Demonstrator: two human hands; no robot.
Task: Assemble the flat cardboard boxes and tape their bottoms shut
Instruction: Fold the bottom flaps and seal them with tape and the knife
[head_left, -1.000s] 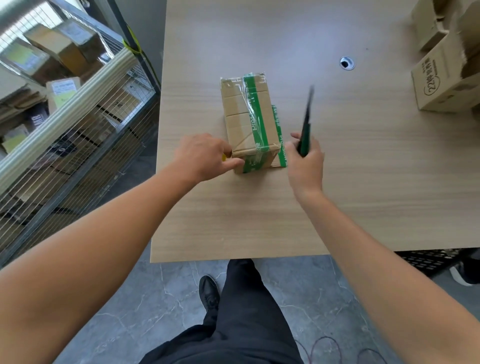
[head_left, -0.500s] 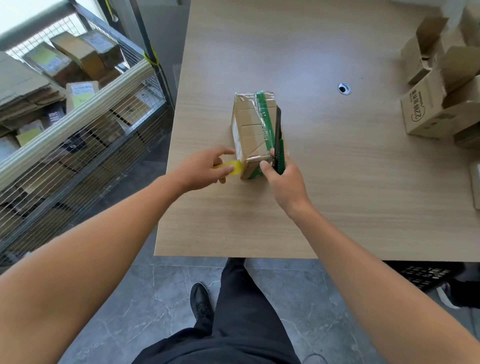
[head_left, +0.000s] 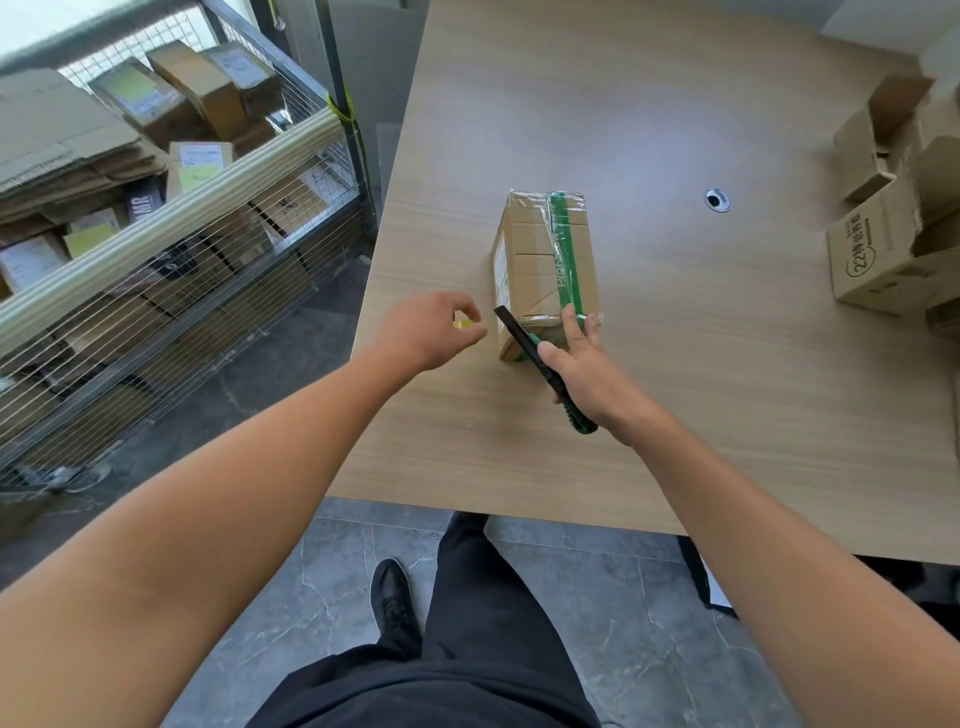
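A person at the near edge of a worktop (head_left: 675, 389) finishes sealing a box (head_left: 535, 260), hands apart. The right hand (head_left: 582, 374) clamps a green-and-black knife (head_left: 514, 332) under the thumb while its straight fingers (head_left: 571, 325) press down the near end of the tape (head_left: 567, 249). The left hand (head_left: 426, 332), just beside the box, pinches a small yellow bit (head_left: 464, 325) that is too small to identify. The box lies on its side near the middle of the worktop. It is already folded into shape, and a clear strip with a green band runs the length of its top face and over both ends, wrinkled at the far end. This box's seam appears closed, and only smoothing the tape end seems left. Farther right, several boxes (head_left: 878, 254) stand with flaps up. Whether their bottoms are taped cannot be told. Left of the worktop, a wire cage (head_left: 156, 270) holds flat cardboard and parcels, which suggests more assembly ahead.
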